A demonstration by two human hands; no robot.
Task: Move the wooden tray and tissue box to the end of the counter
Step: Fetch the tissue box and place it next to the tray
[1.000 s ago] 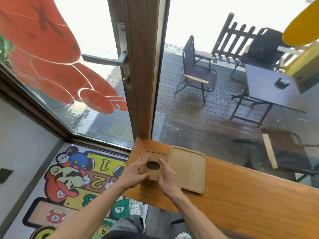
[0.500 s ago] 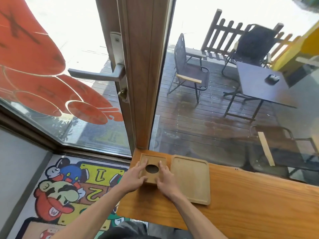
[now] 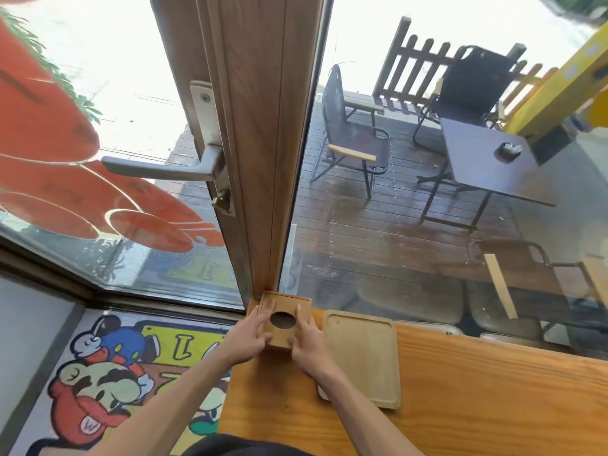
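Note:
A square wooden tissue box with a round hole in its top stands at the far left corner of the wooden counter, close to the door post. My left hand holds its left side and my right hand holds its right side, fingers laid over the top edges. The flat wooden tray lies on the counter just right of the box, partly behind my right wrist.
A wooden door post with a metal handle rises right behind the box. Glass runs along the counter's far edge. The counter's left end drops to a cartoon floor mat. Chairs and a table stand outside.
Both hands have slid the tissue box away from me toward the far left corner by the door post. The tray has stayed in place beside it.

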